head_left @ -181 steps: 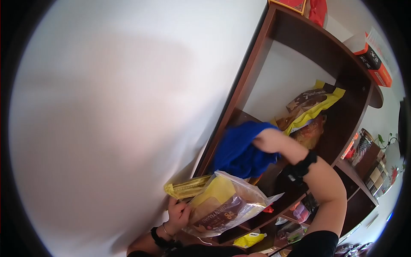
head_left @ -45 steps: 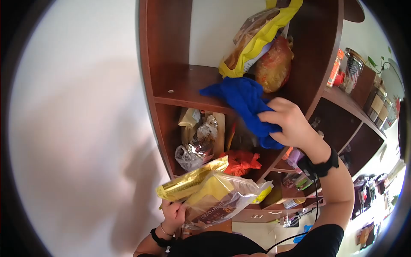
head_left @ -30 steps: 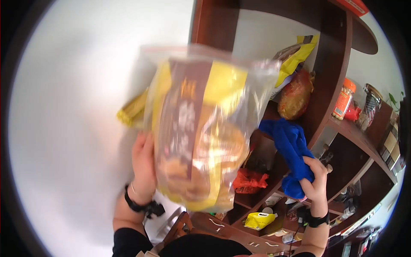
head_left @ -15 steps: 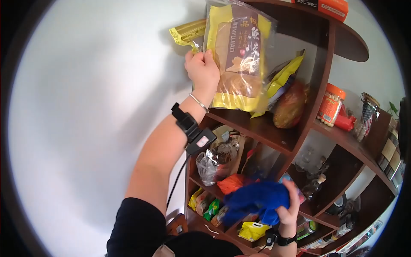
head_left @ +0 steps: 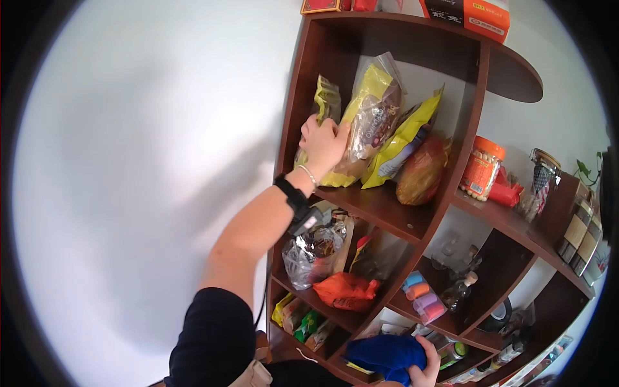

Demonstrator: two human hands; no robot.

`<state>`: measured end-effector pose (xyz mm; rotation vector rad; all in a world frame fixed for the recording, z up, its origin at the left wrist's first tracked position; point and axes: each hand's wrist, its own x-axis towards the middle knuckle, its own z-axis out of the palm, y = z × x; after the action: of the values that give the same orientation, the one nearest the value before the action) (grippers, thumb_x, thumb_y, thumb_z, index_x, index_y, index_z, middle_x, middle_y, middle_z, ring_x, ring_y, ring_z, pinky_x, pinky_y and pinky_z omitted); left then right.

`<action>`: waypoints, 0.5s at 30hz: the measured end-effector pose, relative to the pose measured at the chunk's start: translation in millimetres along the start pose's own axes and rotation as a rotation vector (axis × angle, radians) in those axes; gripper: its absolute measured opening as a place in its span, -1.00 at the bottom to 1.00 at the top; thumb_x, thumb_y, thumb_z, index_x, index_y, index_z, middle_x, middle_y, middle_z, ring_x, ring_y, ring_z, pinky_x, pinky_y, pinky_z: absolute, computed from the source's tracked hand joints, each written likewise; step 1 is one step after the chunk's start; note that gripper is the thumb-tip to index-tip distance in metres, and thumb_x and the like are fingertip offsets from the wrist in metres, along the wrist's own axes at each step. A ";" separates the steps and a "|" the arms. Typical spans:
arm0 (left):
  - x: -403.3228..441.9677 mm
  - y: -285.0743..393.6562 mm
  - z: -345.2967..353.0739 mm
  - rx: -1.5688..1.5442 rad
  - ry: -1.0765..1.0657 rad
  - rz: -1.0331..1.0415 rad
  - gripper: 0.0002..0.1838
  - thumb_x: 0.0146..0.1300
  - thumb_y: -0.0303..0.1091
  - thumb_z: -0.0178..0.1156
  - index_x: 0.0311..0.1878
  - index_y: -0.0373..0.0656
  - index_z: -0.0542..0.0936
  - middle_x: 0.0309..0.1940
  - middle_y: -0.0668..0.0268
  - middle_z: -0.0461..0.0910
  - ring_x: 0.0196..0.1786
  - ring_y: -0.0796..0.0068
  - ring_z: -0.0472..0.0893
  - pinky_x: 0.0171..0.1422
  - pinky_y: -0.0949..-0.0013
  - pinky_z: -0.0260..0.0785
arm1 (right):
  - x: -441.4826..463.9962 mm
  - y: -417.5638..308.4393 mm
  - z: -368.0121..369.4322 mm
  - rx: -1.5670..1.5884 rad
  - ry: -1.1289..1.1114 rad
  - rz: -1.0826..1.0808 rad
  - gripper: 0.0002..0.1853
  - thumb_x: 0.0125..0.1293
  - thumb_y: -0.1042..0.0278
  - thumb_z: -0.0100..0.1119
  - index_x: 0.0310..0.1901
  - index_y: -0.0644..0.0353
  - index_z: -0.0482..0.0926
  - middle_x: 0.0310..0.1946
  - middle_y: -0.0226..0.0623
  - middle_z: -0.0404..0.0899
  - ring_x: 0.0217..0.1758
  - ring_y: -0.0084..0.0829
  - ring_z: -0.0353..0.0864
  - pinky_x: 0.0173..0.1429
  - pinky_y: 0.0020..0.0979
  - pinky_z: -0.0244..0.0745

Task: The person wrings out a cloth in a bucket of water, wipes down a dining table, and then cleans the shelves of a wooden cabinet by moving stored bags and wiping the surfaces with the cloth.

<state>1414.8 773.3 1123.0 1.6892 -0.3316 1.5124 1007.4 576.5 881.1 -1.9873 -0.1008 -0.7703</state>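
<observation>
My left hand (head_left: 324, 147) is inside the upper shelf compartment, its fingers closed round the edges of yellow plastic food bags. One is a narrow yellow bag (head_left: 327, 95) behind the fingers; the other is a wider clear-and-yellow food bag (head_left: 375, 119), standing tilted on the shelf by my thumb. Just right of them lean another yellow food bag (head_left: 407, 140) and a reddish-brown, wrapped rounded thing (head_left: 423, 171). Low in the view, my right hand (head_left: 427, 366) grips a bunched blue cloth (head_left: 385, 355) in front of the lower shelves.
The dark wooden shelf unit (head_left: 387, 208) has several compartments. Lower down are an orange bag (head_left: 346, 291), a clear plastic bag (head_left: 309, 255) and coloured rolls (head_left: 425, 300). An orange-lidded jar (head_left: 482, 169) stands on the right shelf. A white wall (head_left: 129, 193) lies left; boxes (head_left: 464, 16) sit on top.
My left hand has carried the yellow bags into the upper compartment, where the wide one now stands on the shelf. My right hand has lowered with the blue cloth.
</observation>
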 end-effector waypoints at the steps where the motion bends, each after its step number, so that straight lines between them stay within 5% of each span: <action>1: 3.1 0.1 -15.2 -0.053 -0.214 -0.063 -0.51 0.07 0.08 0.24 -0.23 -0.22 0.52 0.23 -0.07 0.21 0.26 -0.05 0.19 0.20 -0.07 0.13 | -3.2 0.0 -2.7 -0.001 -0.019 0.012 -0.28 0.06 0.05 0.19 0.20 0.38 0.37 0.04 -0.01 0.50 0.11 -0.25 0.48 0.25 -0.29 0.28; 3: 3.7 -4.8 -25.0 -0.059 -0.494 -0.076 -0.11 -0.19 0.27 0.38 0.05 -0.27 0.38 0.30 -0.26 0.00 0.35 -0.19 0.06 0.25 -0.19 0.12 | -7.3 5.6 -4.3 0.034 -0.001 0.038 -0.29 0.06 0.04 0.19 0.18 0.39 0.39 0.02 -0.02 0.51 0.10 -0.26 0.49 0.24 -0.29 0.29; 6: -7.6 1.7 -37.3 0.157 -0.521 0.154 0.00 -0.24 0.24 0.42 0.16 -0.28 0.30 0.30 -0.28 -0.03 0.37 -0.27 0.02 0.21 -0.24 0.19 | -8.8 13.6 -3.1 0.089 0.014 0.104 -0.28 0.06 0.01 0.20 0.17 0.39 0.40 0.00 -0.04 0.51 0.08 -0.27 0.49 0.22 -0.30 0.31; 15: 0.1 -11.4 22.8 0.263 -0.607 0.176 0.13 -0.25 0.22 0.45 0.24 -0.40 0.19 0.29 -0.35 -0.07 0.35 -0.31 0.06 0.21 -0.11 0.29 | -6.1 34.5 15.5 0.068 -0.064 0.109 -0.26 0.09 -0.05 0.21 0.16 0.40 0.41 0.02 -0.02 0.51 0.09 -0.27 0.48 0.24 -0.32 0.30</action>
<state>1438.4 764.2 1120.1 2.3721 -0.6316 1.1644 1022.7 572.2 846.3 -1.9366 -0.0547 -0.6257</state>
